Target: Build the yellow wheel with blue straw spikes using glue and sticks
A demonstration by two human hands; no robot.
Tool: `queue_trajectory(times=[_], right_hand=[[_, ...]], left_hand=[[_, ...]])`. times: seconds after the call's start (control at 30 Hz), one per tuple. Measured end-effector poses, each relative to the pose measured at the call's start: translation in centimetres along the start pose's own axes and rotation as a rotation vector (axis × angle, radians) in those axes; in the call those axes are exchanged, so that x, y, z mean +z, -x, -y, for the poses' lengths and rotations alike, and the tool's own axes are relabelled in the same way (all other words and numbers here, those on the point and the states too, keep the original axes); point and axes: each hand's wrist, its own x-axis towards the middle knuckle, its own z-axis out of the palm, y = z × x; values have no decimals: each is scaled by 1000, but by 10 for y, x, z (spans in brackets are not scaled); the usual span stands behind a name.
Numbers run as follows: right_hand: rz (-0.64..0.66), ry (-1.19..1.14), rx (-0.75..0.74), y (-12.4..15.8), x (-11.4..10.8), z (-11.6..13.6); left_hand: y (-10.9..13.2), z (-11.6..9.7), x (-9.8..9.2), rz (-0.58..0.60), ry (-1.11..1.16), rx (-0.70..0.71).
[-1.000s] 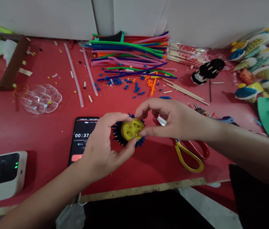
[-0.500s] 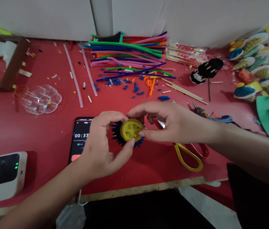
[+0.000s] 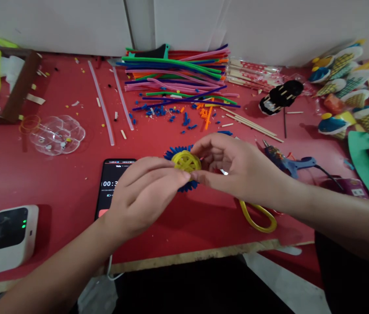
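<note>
Both hands hold a small craft piece over the red table: a yellow spoked wheel ringed by short blue spikes. My left hand covers its near left side, fingers closed over it. My right hand pinches its right side between thumb and fingers. Most of the blue ring is hidden under the hands.
A phone showing a timer lies under my left hand. Yellow-handled scissors and a blue glue gun lie to the right. Coloured straws, wooden sticks, a clear tray and a white device surround them.
The wheel has tilted and shifted slightly up and right. My left hand has rolled over it, now hiding more of the blue spikes and the phone screen.
</note>
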Motion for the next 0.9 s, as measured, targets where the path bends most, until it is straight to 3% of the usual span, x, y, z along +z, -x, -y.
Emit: queue_trajectory(times=[0.13,0.43,0.57,0.7,0.9], right_hand=[[-30,58,-44,1,2,-1],[37,105,-107,-2,-14,-5],[-20,316,-405,-7,-30,-13],[100,530,-747,-11,-38,-21],[122,669,-916,-14,-35,-23]], left_hand=[[3,2,-1,11,0,106],[0,2,0,22,59,50],[1,2,2,19,59,40],[4,2,2,24,61,-13],[5,-1,-1,36,71,-64]])
